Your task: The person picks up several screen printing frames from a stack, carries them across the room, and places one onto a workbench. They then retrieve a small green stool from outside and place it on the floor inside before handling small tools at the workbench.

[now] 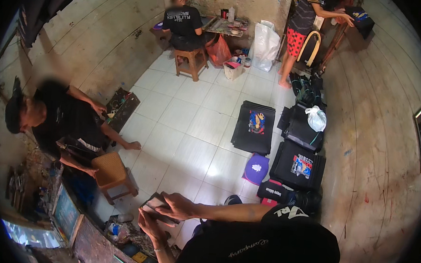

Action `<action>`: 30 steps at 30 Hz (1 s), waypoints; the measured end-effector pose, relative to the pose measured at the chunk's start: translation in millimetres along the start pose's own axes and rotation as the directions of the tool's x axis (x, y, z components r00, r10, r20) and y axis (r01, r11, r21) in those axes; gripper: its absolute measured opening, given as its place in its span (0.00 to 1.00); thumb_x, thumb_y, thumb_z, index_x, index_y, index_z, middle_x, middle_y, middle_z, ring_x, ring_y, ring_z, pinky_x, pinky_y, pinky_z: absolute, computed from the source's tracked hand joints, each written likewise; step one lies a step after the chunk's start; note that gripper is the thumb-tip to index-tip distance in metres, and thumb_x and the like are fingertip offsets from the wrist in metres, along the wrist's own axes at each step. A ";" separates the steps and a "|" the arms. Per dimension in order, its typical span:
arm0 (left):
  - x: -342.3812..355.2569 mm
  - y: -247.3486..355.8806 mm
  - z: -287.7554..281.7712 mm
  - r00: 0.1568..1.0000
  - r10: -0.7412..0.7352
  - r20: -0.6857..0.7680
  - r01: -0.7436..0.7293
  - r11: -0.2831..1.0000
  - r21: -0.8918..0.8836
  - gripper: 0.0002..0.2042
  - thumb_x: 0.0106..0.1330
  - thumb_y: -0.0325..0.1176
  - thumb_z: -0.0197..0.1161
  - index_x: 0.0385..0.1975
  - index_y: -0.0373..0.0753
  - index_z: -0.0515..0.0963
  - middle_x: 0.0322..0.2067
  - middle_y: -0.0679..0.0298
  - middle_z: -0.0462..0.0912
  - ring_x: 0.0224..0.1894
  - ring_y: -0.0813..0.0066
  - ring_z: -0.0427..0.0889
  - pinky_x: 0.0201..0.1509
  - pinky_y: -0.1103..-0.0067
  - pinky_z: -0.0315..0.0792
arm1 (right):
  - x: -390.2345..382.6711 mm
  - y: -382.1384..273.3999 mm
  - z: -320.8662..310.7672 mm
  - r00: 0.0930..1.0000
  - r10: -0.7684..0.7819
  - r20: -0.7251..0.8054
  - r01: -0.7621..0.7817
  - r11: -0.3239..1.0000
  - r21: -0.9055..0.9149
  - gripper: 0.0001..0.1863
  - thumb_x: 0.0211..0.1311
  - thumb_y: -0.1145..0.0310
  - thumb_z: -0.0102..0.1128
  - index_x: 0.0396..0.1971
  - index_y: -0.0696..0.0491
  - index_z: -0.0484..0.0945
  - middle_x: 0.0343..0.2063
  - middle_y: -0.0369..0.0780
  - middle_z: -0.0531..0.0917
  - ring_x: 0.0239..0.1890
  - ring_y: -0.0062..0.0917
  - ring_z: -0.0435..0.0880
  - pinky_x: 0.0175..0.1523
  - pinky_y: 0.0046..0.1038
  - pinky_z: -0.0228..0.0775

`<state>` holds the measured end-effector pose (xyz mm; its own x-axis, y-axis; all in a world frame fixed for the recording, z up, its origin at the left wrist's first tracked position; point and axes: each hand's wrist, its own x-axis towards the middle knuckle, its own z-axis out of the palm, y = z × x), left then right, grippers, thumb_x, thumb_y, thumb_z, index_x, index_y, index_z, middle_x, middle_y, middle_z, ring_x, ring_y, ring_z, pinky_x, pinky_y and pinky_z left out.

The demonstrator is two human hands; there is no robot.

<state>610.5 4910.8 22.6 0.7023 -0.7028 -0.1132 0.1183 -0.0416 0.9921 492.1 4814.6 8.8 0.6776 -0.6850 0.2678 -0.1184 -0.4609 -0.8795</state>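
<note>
My left hand (149,225) comes up from the lower edge and closes around the near side of a small flat object (155,202), dark at its edges with a paler greyish face. My right hand (178,206) reaches in from the right, its fingers bent over the same object. Its kind cannot be made out, since the fingers cover much of it. Just beyond, on the left, stands a brown woven-pattern plastic stool (109,170). Beneath my hands is a cluttered low heap of bottles and cloth (118,228).
To the right lie stacks of black printed fabric (253,127), a purple cap (256,169) and a white plastic bag (316,118). A person in black (67,115) sits at the left. Another sits at a far workbench (226,27); a third stands at the back right holding dark printed fabric (361,20).
</note>
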 end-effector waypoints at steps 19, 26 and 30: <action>2.3 -22.2 10.1 0.999 -0.035 -0.024 0.034 0.998 -0.058 0.21 0.75 0.45 0.43 0.35 0.32 0.75 0.29 0.66 0.77 0.32 0.81 0.72 0.35 0.81 0.68 | -6.1 18.6 -4.9 0.996 0.093 0.006 -0.094 0.996 0.009 0.25 0.59 0.52 0.61 0.33 0.62 0.68 0.16 0.53 0.74 0.22 0.51 0.76 0.26 0.41 0.65; 1.2 -25.2 10.4 1.000 0.007 -0.012 -0.007 1.000 0.008 0.20 0.75 0.45 0.43 0.35 0.32 0.74 0.29 0.66 0.77 0.32 0.81 0.73 0.35 0.81 0.68 | -9.2 13.4 -12.5 0.997 0.070 -0.017 -0.069 0.997 0.019 0.25 0.59 0.52 0.61 0.33 0.62 0.68 0.16 0.53 0.74 0.23 0.51 0.76 0.27 0.41 0.65; 6.3 -39.6 16.9 1.000 0.006 0.022 -0.005 0.998 -0.064 0.19 0.75 0.43 0.43 0.35 0.32 0.74 0.28 0.67 0.76 0.29 0.82 0.71 0.32 0.81 0.66 | -10.6 12.0 -24.7 0.993 0.116 0.037 -0.117 0.992 0.036 0.25 0.60 0.51 0.60 0.35 0.62 0.68 0.17 0.53 0.75 0.23 0.51 0.77 0.27 0.41 0.65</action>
<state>598.4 4896.0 -16.4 0.6877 -0.7182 -0.1061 0.1597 0.0071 0.9871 465.5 4802.5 5.2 0.6856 -0.7125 0.1496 -0.1706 -0.3569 -0.9184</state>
